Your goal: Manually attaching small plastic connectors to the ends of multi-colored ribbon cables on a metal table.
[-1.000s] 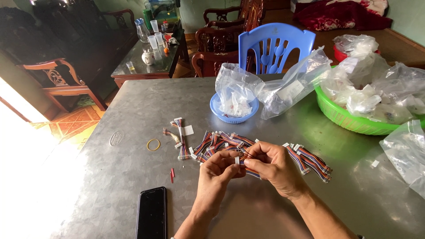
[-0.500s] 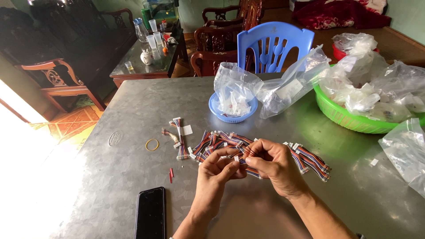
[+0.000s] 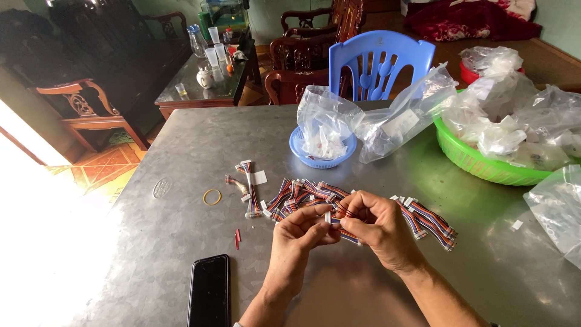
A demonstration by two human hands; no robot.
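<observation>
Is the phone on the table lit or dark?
Dark: the phone lies flat near the left hand, its screen black.

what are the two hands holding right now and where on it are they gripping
Both hands, left hand and right hand, pinch one small striped wire bundle between their fingers, near its white plug end.

You've got open tabletop (image 3: pixel 151 254) on the left, w/ only a rubber band (image 3: pixel 212 197) & phone (image 3: pixel 209 298) there. Ahead, loose wire bundles (image 3: pixel 302 195) block you; behind them the blue bowl (image 3: pixel 322 158) & bags. Right side's tight: green basket (image 3: pixel 478 163), plastic bag (image 3: pixel 560 209).
</observation>
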